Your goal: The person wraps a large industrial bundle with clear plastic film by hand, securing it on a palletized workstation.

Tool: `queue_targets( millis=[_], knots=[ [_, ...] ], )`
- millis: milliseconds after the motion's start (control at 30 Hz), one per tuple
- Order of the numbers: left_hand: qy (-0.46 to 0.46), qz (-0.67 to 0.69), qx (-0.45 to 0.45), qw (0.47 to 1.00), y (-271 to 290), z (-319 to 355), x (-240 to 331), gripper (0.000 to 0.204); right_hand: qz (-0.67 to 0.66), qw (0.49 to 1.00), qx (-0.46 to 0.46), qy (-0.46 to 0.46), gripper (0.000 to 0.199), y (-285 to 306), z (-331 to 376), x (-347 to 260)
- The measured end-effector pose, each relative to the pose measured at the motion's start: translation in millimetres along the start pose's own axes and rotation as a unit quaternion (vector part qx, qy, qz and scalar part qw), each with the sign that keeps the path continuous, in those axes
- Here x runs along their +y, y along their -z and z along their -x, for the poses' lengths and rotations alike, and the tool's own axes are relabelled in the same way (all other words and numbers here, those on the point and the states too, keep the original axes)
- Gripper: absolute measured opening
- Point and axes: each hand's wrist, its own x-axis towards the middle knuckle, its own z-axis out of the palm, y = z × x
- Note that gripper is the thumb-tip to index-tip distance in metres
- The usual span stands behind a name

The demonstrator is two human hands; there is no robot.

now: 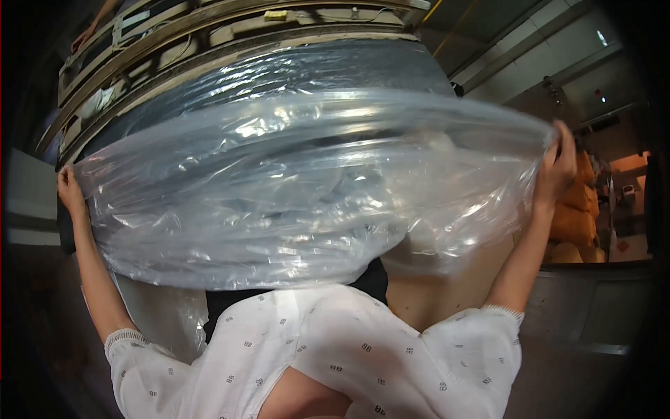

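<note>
clear plastic sheet (pixel 265 202) stretched across mid-frame, long axis left to right, between the hands. left hand (pixel 68 185) pinches its left end; right hand (pixel 558 164) grips the right end, higher in frame.

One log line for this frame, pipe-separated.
left grip: pinching film edge | right grip: pinching film, opposite side | film: clear, creased, spread between both | beyond film: dark surface
</note>
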Motion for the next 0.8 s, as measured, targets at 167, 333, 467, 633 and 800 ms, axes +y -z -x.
queue_targets(
  millis=[167,333,467,633,800],
  knots=[
    [-0.014,0.026,0.005,1.000,-42.5,9.0,13.8,0.027,0.142,0.987,0.033,0.069,0.021,-60.6,-106.0,49.4],
    [0.028,-0.046,0.042,0.998,36.4,24.2,-50.8,0.031,-0.206,0.961,-0.113,0.148,0.037,-110.4,-19.0,-138.1],
    [0.027,-0.223,0.047,0.973,173.1,-10.1,-140.2,0.035,-0.124,0.945,-0.295,-0.068,0.080,-240.3,47.8,-38.9],
    [0.058,-0.341,0.011,0.938,174.1,13.9,-144.0,0.039,-0.020,0.899,-0.359,-0.251,0.074,-259.2,22.3,-25.4],
    [0.117,-0.353,-0.001,0.928,168.2,5.8,-133.9,0.040,0.071,0.937,-0.306,-0.152,0.053,-312.9,-0.1,-11.9]
  ],
)
